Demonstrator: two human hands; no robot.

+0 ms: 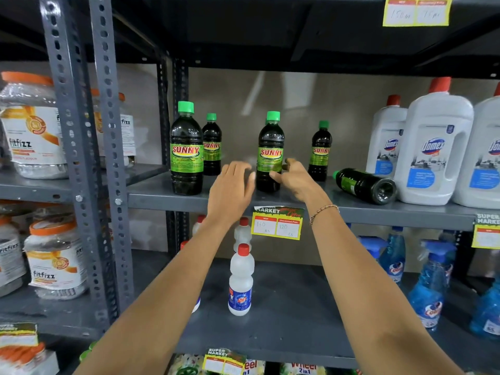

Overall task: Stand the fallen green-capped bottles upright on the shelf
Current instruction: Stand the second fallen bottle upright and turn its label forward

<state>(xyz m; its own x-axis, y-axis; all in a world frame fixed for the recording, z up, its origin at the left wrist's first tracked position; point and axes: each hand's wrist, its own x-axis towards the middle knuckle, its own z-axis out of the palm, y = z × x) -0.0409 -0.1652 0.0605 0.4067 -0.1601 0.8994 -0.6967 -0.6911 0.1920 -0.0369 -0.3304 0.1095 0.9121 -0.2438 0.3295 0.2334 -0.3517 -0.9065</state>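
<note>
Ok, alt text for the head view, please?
Both hands, left hand and right hand, flank an upright dark green-capped plastic bottle on the grey metal shelf. One matching fallen bottle lies beside white jugs; three more stand.

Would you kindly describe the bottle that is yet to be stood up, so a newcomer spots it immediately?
Look at the grey middle shelf, just left of the white Domex jugs. The fallen bottle lies on its side, base toward you; every other green-capped bottle there stands upright.

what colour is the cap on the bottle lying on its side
Green, on the fallen bottle, head view.
</note>
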